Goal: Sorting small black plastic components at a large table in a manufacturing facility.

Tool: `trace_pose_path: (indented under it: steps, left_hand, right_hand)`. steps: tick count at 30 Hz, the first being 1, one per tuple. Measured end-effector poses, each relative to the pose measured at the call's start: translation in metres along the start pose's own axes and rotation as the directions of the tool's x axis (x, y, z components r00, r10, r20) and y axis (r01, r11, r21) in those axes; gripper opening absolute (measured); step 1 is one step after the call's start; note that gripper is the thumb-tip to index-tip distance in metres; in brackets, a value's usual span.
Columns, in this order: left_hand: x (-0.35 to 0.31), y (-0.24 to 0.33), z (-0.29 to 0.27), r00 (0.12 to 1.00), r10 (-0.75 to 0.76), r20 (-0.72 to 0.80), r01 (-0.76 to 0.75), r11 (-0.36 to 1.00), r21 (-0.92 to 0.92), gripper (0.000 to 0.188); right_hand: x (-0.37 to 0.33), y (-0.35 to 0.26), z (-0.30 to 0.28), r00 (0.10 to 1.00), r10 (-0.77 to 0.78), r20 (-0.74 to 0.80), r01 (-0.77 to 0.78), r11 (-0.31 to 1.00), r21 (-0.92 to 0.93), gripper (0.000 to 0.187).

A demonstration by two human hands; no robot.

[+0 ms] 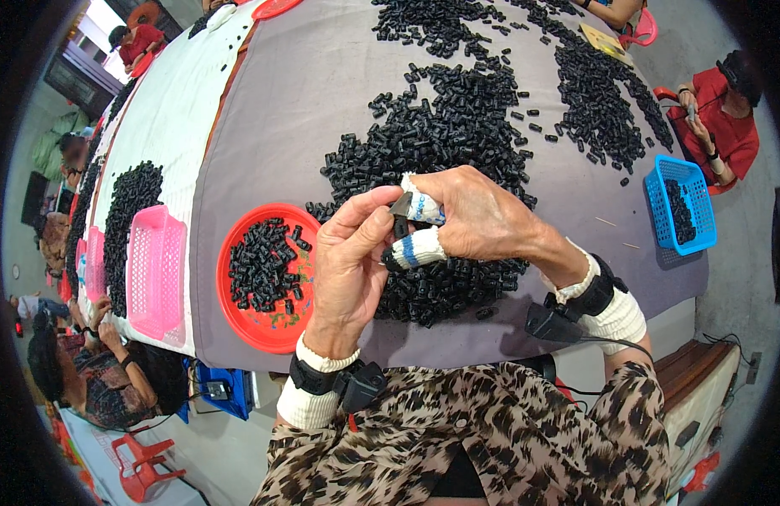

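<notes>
Gray-covered table (pixel 272 126), small black piece (pixel 400 227) pinched between 2 nearly closed hands (pixel 348 266) (pixel 483 215), black pile (pixel 445 126) beyond

Black piece (pixel 400 226), one: small, dark, apparently short and stubby; held at the fingertips of the left hand (pixel 352 253), partly hidden by them; exact tilt unclear. Flat grey piece (pixel 402 204), one: thin, angular, tapering; set directly against the black piece, between the left thumb and the taped fingers of the right hand (pixel 483 215); its grip is partly covered. Both raised above a loose heap of black pieces (pixel 440 126).
</notes>
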State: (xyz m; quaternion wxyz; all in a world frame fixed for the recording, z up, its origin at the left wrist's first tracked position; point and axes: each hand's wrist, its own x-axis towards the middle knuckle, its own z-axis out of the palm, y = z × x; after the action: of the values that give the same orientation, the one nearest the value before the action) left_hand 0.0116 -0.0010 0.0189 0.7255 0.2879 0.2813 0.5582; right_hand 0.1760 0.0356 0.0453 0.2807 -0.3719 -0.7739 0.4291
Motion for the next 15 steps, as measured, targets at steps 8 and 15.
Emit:
trace_pose_path:
  steps: [8,15]
  left_hand:
    - [-0.001,-0.001,-0.005,0.999,0.026,-0.019,-0.025,0.999,0.034,0.022]
    - [0.001,0.003,-0.002,1.000,0.017,0.021,-0.016,0.999,-0.046,0.022]
  right_hand:
    - [0.001,-0.008,-0.001,0.999,-0.015,0.051,0.017,0.998,-0.053,0.033]
    - [-0.001,-0.002,0.004,0.996,-0.089,0.006,0.089,0.982,-0.167,0.031]
